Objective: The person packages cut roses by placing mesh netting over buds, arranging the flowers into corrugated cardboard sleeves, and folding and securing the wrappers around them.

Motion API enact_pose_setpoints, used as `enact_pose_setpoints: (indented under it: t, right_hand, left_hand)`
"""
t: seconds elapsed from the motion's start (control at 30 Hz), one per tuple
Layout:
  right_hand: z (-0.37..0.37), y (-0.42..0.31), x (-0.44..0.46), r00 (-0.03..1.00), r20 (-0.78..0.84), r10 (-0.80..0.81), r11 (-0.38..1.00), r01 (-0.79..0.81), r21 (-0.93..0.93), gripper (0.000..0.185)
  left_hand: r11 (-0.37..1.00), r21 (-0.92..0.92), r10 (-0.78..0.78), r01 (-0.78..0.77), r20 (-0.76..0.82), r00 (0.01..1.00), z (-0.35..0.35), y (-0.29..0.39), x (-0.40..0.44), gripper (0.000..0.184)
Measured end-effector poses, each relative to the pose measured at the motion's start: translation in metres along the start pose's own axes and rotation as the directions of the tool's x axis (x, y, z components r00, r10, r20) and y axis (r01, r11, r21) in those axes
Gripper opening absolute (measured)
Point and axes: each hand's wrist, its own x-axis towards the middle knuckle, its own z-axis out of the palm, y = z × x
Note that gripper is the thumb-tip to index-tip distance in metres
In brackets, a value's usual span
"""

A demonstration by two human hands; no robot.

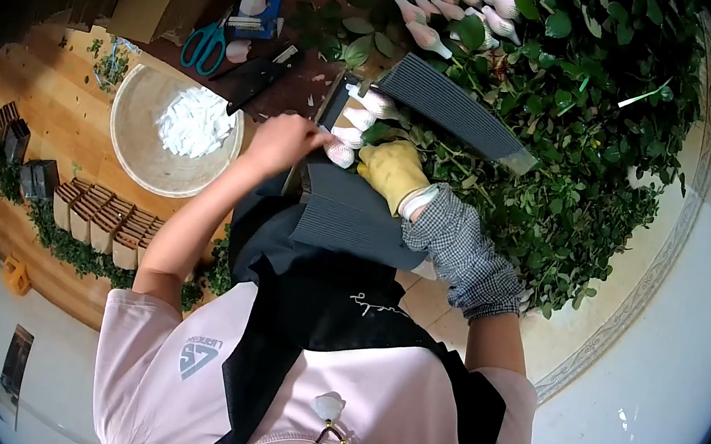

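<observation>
My bare left hand (283, 144) is closed, with its fingertips pinched at a pink-white netted rose bud (340, 153) at the near end of a short row. More wrapped buds (359, 119) lie behind it inside a grey corrugated cardboard wrap (352, 213). The wrap's other flap (454, 105) stands open beyond. My right hand (392, 173), in a yellow glove and checked sleeve, is curled just right of the buds, over the green stems. What its fingers hold is hidden.
A round bowl of white pieces (123, 127) stands left. Teal scissors (205, 48) and a black-handled tool (260, 77) lie near it. Leafy stems (595, 154) heap at the right, more netted buds (463, 0) at the top. Wrapped bundles (102, 222) line the floor at left.
</observation>
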Motion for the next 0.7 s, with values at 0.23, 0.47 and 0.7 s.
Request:
enact_pose_setpoints:
  t: [0.23, 0.47, 0.7]
  right_hand:
    - [0.005, -0.003, 0.003, 0.997, 0.061, 0.052, 0.991, -0.044, -0.126, 0.019]
    - [-0.023, 0.005, -0.028, 0.892, -0.449, -0.049, 0.883, 0.249, 0.398, 0.032]
    - [-0.009, 0.005, 0.007, 0.984, -0.016, 0.175, 0.984, -0.175, 0.016, 0.036]
  left_hand:
    - [0.911, -0.409, -0.035, -0.054, -0.208, 0.977, 0.015, -0.016, -0.005, 0.018]
    - [0.831, -0.551, -0.112, -0.079, -0.304, 0.946, -0.053, -0.039, -0.034, 0.011]
    - [0.986, 0.113, 0.124, -0.119, -0.034, 0.992, 0.012, 0.017, 0.021, 0.034]
